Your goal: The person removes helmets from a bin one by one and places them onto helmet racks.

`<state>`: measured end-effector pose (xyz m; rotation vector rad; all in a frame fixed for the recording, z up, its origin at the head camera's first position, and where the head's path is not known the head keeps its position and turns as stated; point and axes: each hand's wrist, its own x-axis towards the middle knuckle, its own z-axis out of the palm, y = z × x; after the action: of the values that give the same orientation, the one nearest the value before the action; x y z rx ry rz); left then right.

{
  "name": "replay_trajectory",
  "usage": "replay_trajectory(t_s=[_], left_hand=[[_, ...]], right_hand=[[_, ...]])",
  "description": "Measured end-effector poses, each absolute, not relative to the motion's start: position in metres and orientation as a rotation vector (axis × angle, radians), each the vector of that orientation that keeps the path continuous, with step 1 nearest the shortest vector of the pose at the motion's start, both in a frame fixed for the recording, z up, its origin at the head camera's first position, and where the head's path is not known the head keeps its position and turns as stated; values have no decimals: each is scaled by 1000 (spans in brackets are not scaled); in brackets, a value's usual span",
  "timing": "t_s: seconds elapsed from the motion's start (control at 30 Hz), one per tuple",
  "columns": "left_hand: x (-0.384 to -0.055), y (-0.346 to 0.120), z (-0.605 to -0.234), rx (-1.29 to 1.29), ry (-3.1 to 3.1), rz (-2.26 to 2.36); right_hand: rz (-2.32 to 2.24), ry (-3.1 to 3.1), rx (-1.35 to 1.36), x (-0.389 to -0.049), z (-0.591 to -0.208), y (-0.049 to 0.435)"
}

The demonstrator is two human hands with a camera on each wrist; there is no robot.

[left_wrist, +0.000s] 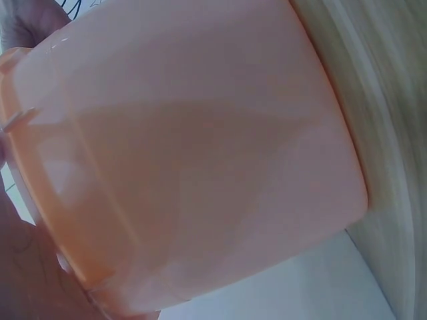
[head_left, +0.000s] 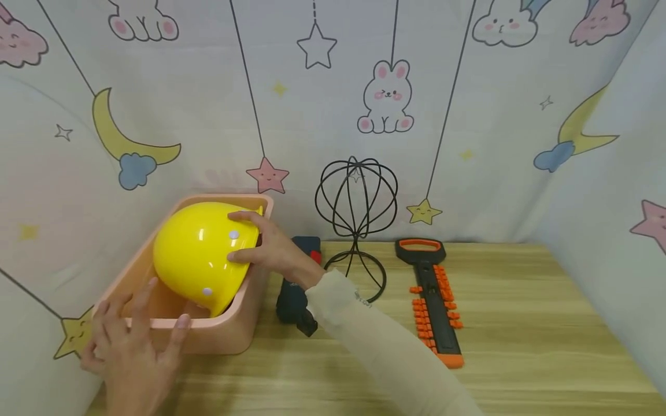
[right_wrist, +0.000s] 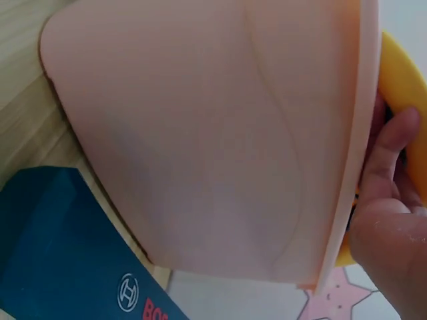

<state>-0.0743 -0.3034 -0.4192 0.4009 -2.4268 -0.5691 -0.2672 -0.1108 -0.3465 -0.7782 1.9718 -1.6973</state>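
A yellow hard hat (head_left: 200,254) lies tilted on its side in a pink plastic bin (head_left: 229,338), its brim toward the bin's right wall. My right hand (head_left: 270,245) grips the hat by the brim, with the thumb and a finger on the outer shell near the white rivets. The other right fingers are hidden behind the brim. At the bin's near left corner, my left hand (head_left: 135,341) holds the rim, fingers spread over the edge and thumb on the front rim. In the left wrist view the bin's wall (left_wrist: 200,153) fills most of the picture.
Right of the bin lies a dark blue Bosch tool or case (right_wrist: 73,247), partly under my right forearm. A black wire stand (head_left: 356,231) rises behind it. Farther right lies a black tool (head_left: 437,306) with orange clips and handle. Patterned cloth walls (head_left: 333,115) enclose the wooden table (head_left: 531,323).
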Motion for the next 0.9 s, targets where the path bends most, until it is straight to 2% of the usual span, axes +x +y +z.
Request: replay_trajectory(t_s=[0.3, 0.9], left_hand=[[-75, -305, -420, 408, -2416, -561], [-76, -309, -422, 380, -2400, -589]], right_hand=[[-1871, 1842, -796, -260, -346, -111], [-2311, 1441, -1089, -233, -289, -66]])
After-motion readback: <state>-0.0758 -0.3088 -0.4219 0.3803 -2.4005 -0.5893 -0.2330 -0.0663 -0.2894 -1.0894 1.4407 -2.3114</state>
